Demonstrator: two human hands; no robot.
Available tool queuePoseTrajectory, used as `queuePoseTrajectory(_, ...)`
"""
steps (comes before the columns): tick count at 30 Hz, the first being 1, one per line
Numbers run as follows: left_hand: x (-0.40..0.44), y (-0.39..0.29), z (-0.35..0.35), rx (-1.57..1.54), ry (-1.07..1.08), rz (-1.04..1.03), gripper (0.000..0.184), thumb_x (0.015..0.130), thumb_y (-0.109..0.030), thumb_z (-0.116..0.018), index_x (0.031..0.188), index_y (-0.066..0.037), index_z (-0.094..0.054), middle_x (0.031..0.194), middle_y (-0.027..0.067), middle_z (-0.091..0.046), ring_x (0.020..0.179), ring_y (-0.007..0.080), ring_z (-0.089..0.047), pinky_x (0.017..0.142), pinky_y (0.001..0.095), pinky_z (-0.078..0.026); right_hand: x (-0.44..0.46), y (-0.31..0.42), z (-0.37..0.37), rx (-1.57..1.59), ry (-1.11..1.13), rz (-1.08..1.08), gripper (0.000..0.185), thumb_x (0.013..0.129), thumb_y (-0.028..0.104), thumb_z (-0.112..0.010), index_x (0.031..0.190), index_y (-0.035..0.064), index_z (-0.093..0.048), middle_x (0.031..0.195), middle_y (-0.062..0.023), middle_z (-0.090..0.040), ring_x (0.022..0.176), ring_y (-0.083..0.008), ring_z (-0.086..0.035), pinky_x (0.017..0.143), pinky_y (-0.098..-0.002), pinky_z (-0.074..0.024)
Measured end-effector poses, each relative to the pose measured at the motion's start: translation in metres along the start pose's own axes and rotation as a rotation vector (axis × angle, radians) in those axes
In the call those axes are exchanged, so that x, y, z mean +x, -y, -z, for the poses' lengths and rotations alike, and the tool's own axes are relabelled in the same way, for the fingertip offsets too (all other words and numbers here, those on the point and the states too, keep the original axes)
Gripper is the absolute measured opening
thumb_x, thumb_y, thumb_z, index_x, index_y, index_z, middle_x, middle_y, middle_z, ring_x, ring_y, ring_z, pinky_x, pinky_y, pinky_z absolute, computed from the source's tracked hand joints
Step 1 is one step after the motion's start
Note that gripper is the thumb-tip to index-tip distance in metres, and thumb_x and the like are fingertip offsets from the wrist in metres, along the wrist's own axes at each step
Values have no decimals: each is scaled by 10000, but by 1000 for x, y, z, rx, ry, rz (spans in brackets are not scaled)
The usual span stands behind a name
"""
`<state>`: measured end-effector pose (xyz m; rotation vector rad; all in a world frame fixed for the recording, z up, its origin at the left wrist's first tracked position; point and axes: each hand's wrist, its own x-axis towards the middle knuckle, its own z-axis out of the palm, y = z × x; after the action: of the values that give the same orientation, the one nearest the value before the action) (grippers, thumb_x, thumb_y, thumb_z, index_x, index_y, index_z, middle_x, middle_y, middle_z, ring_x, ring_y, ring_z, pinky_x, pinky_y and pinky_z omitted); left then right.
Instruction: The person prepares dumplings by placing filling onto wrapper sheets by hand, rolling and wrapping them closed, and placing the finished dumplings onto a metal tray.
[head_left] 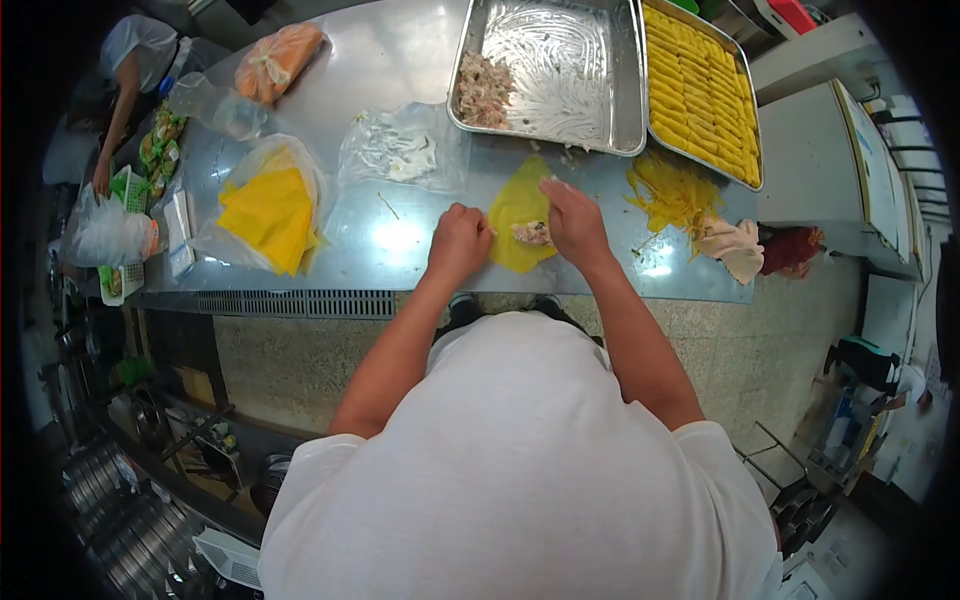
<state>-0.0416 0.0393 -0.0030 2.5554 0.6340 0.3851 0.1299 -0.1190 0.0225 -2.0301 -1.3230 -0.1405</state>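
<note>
A thin yellow wrapper [518, 205] lies flat on the steel table, with a small lump of pinkish filling [531, 233] on its right part. At the wrapper's left edge is my left hand [462, 240], its fingers curled closed; anything between them is too small to make out. My right hand [577, 222] rests on its side along the wrapper's right edge, beside the filling, and its fingertips are partly hidden. Behind the wrapper, a deep metal tray [560, 75] holds a mound of raw filling [484, 90] in its left part.
A tray of yellow rolls [700, 88] stands at the back right, with yellow scraps [668, 195] and a cloth [730, 248] before it. Stacked yellow wrappers [268, 215] and a smeared plastic sheet [395, 146] lie left. Another person's arm [124, 112] reaches in at far left.
</note>
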Motion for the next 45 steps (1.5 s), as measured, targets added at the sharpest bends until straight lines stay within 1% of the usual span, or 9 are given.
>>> queuePoseTrajectory(5,17,-5,-6,-807,259,430,217,916,-71,-671,1114,-26,-595,964,57,-635,889,148,-613,809,292,-511,-30,1,26,173,91,-393,169,863,38,-632,1023,17,-683,978,-183,-694,919,-376,-664,804,-450,-534)
queuePoseTrajectory(9,20,-28,-26,-978,225,298,245,943,-43,-646,1179,-21,-584,999,32,-637,903,98,-598,804,254,-505,-34,-1,7,258,61,-409,101,876,59,-643,967,21,-664,888,-151,-678,851,-367,-647,788,-460,-519)
queuePoseTrajectory(15,28,-39,-16,-1360,448,438,265,977,-57,-606,1238,-21,-584,1118,65,-695,921,135,-653,842,291,-547,-43,-3,-6,111,-23,-163,69,884,87,-655,932,37,-652,920,-149,-601,920,-372,-597,807,-474,-501)
queuePoseTrajectory(21,32,-37,-13,-449,343,-183,134,927,-144,-704,1038,-68,-708,1114,72,-720,898,221,-708,805,336,-575,-51,-10,24,-193,-12,-418,154,841,110,-712,944,27,-633,955,-161,-590,957,-382,-591,823,-494,-495)
queuePoseTrajectory(27,32,-45,-16,-240,234,-331,265,882,-298,-766,1053,-97,-740,1102,55,-722,944,284,-707,802,375,-580,-56,-14,11,-189,111,-412,168,856,102,-716,901,22,-576,899,-157,-606,875,-390,-606,780,-478,-502)
queuePoseTrajectory(32,47,-41,-17,-435,392,-91,337,921,-322,-744,1142,-69,-730,1097,77,-740,933,209,-720,788,338,-573,-45,4,16,479,-2,-815,113,868,42,-672,944,27,-589,864,-162,-649,806,-369,-653,710,-466,-520)
queuePoseTrajectory(36,75,-35,-21,-823,570,290,395,967,-291,-697,1271,-39,-682,1062,117,-750,907,139,-707,768,301,-562,-38,13,-2,355,-64,-495,110,867,5,-645,960,24,-589,908,-161,-672,783,-340,-675,696,-419,-537)
queuePoseTrajectory(38,77,-40,-19,-760,571,301,396,951,-253,-702,1283,-40,-673,1028,118,-752,876,144,-712,759,306,-567,-35,13,-8,157,68,-213,120,889,27,-664,1002,12,-626,918,-123,-702,791,-213,-694,709,-333,-553)
queuePoseTrajectory(45,80,-39,-13,-573,482,205,441,870,-113,-711,1303,-51,-651,955,114,-756,812,174,-725,739,328,-582,-41,0,19,395,49,-483,168,849,3,-673,1015,28,-685,1026,-135,-699,919,-313,-688,816,-377,-564)
